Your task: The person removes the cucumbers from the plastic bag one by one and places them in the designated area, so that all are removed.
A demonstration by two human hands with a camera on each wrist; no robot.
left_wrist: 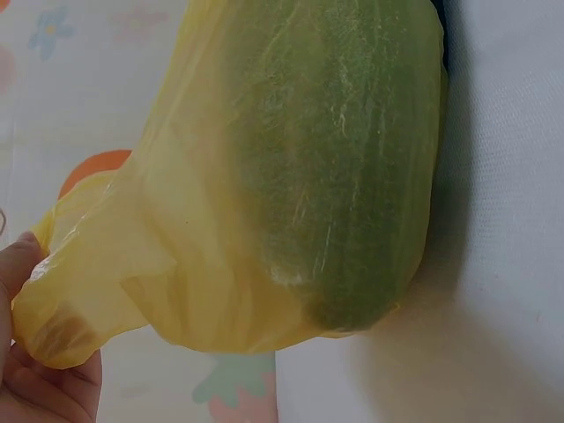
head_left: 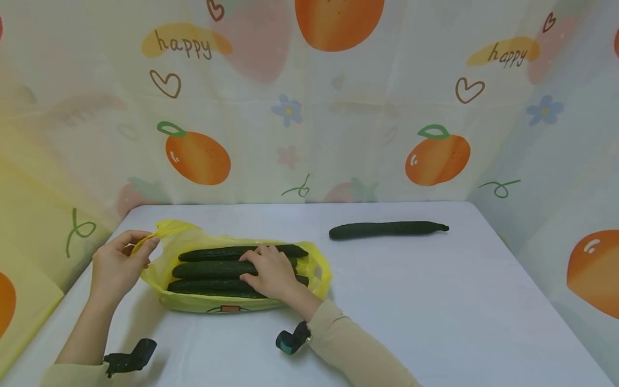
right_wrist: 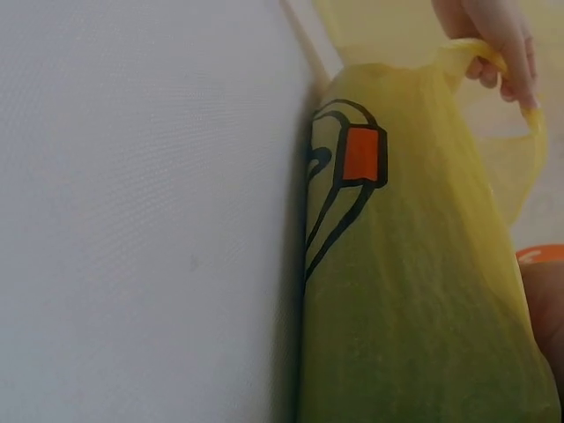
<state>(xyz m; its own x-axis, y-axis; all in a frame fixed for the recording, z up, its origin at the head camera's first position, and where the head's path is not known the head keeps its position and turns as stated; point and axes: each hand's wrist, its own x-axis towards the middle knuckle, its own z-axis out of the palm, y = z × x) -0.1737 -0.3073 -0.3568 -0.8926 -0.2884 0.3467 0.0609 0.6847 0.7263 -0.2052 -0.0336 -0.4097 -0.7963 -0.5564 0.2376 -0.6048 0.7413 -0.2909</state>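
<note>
A yellow plastic bag (head_left: 222, 305) lies on its side with its opening upward, and three dark green cucumbers lie lengthwise in it. My left hand (head_left: 118, 263) pinches the bag's handle at the left end between thumb and fingers; the left wrist view shows this handle (left_wrist: 79, 300) stretched out. My right hand (head_left: 273, 273) reaches into the bag, thumb and fingers around the middle cucumber (head_left: 208, 270). It partly covers the back cucumber (head_left: 208, 253) and the front cucumber (head_left: 208, 287). In the right wrist view, the bag's side (right_wrist: 414, 264) hides most of that hand.
Another cucumber (head_left: 387, 229) lies alone toward the back of the white table (head_left: 411, 306), right of the bag. A patterned cloth (head_left: 338, 161) with oranges and hearts hangs behind the table and along its sides.
</note>
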